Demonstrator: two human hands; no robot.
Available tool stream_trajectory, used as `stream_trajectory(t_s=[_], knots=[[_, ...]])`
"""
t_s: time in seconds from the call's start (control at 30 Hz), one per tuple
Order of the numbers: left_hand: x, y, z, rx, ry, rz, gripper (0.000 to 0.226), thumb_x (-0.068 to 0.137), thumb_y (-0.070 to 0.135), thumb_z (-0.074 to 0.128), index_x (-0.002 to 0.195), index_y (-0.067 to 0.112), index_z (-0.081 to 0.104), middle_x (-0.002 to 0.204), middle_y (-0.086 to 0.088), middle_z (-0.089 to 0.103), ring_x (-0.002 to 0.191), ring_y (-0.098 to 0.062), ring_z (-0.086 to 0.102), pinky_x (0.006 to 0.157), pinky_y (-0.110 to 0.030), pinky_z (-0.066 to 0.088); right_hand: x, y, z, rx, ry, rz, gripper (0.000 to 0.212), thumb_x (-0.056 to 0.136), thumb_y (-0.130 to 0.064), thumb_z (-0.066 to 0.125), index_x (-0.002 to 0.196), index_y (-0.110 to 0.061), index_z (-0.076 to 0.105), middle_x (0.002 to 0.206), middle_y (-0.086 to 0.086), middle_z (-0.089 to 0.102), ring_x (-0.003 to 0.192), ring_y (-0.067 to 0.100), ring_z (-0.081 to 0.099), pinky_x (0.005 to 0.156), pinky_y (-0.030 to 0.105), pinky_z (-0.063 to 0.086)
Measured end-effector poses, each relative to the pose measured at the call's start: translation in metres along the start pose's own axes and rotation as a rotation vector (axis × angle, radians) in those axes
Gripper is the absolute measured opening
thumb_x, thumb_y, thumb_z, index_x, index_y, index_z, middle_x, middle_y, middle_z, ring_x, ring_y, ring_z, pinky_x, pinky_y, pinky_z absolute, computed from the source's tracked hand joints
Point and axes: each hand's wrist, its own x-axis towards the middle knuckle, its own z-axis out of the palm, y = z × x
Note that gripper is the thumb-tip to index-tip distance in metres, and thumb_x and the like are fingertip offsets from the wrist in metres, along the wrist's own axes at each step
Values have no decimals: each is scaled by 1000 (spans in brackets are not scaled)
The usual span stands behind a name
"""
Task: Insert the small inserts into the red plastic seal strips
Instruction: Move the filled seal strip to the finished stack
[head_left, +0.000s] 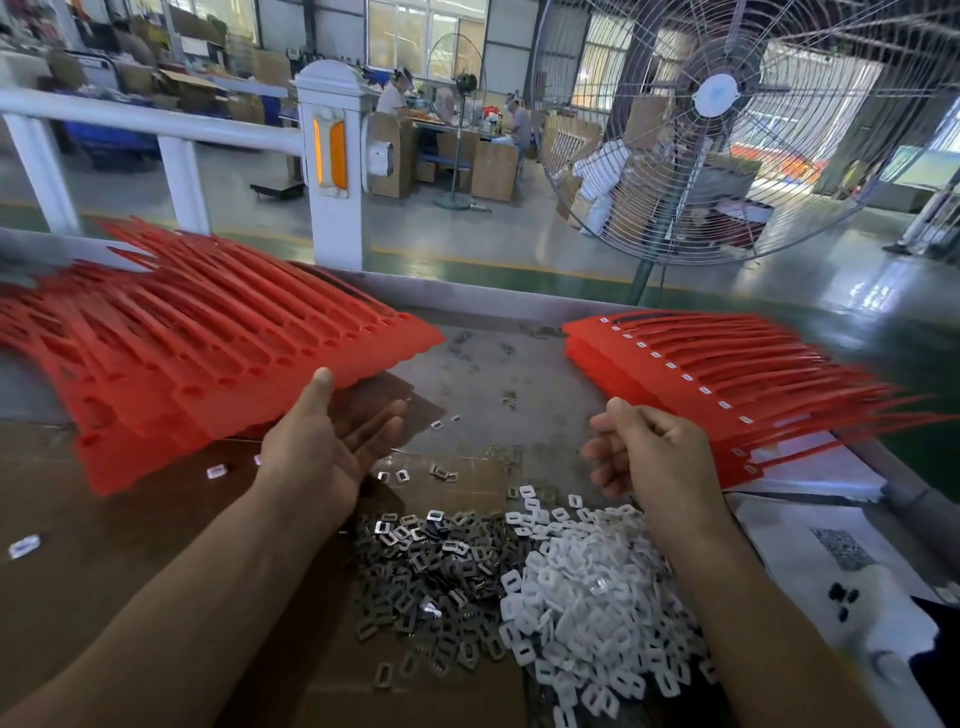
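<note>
A stack of red seal strip sheets (208, 358) with empty pockets lies at the left of the table. My left hand (322, 447) is open, palm up, thumb at the stack's near edge and fingers under it. A second red stack (727, 379) at the right carries white inserts along its heads. My right hand (649, 457) hovers in front of it with fingers curled; whether it holds an insert is hidden. Below my hands lie a pile of grey metal inserts (431, 571) and a pile of white plastic inserts (587, 597).
Brown cardboard (130, 545) covers the near left of the metal table (498, 374), with several stray inserts on it. White paper (831, 551) lies at the right. A large standing fan (727, 130) and a white railing (156, 130) stand beyond the table's far edge.
</note>
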Motion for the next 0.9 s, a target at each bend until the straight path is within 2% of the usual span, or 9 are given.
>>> stream_trajectory(t_s=[0.1, 0.2, 0.3, 0.33, 0.4, 0.5, 0.63, 0.77, 0.9], knots=[[0, 2, 0, -47, -24, 98, 17, 106, 18, 48, 116, 7, 55, 105, -22, 72, 74, -27, 76, 58, -32, 60, 1, 0, 0, 7, -12, 7, 31, 105, -28, 59, 89, -5, 73, 70, 14, 73, 47, 19, 59, 42, 26, 45], [-8, 0, 4, 71, -182, 135, 26, 104, 27, 52, 108, 8, 70, 107, -17, 75, 75, -19, 73, 75, -34, 57, 1, 0, 1, 43, -61, 33, 29, 104, -30, 61, 88, -10, 75, 75, 14, 75, 50, 20, 62, 43, 27, 47], [-25, -3, 13, 147, -387, 210, 22, 98, 30, 57, 100, 15, 72, 112, -10, 75, 82, -19, 74, 63, -27, 57, -1, -1, 6, 90, -161, 63, 29, 101, -38, 64, 93, -13, 76, 86, 14, 78, 59, 22, 68, 47, 27, 52], [-30, -5, 15, 147, -452, 233, 21, 94, 31, 61, 102, 13, 68, 116, -12, 74, 83, -21, 75, 61, -26, 56, -1, -1, 9, 106, -203, 83, 35, 97, -46, 65, 100, -12, 75, 91, 14, 79, 65, 23, 71, 49, 28, 54], [-38, -9, 18, 150, -551, 240, 29, 90, 31, 65, 106, 8, 63, 120, -15, 72, 83, -24, 74, 59, -26, 56, -2, -3, 15, 180, -278, 163, 63, 84, -63, 61, 115, -9, 69, 101, 12, 79, 78, 25, 77, 54, 29, 57], [-44, -14, 20, 192, -575, 196, 31, 91, 26, 65, 112, 3, 63, 115, -20, 72, 79, -31, 73, 53, -29, 55, -1, -8, 17, 389, -348, 235, 83, 79, -72, 49, 127, -5, 59, 112, 15, 78, 88, 25, 78, 58, 30, 60], [-48, -16, 16, 336, -594, 142, 19, 93, 27, 67, 100, 11, 74, 105, -29, 71, 86, -43, 57, 56, -32, 50, -1, -12, 13, 423, -267, 216, 78, 80, -64, 52, 130, -4, 56, 102, 15, 79, 76, 21, 76, 54, 26, 57], [-51, -16, 13, 355, -682, 160, 18, 95, 24, 66, 107, 12, 72, 103, -25, 70, 76, -33, 63, 58, -33, 48, -2, -10, 15, 284, -205, 249, 69, 77, -58, 58, 121, -6, 62, 84, 9, 77, 58, 15, 66, 43, 23, 45], [-54, -17, 14, 352, -754, 197, 29, 94, 19, 60, 118, 2, 63, 106, -20, 70, 74, -30, 65, 60, -35, 47, -2, -7, 12, 302, -248, 241, 54, 76, -52, 68, 109, -8, 69, 84, 6, 73, 55, 12, 60, 39, 20, 39]])
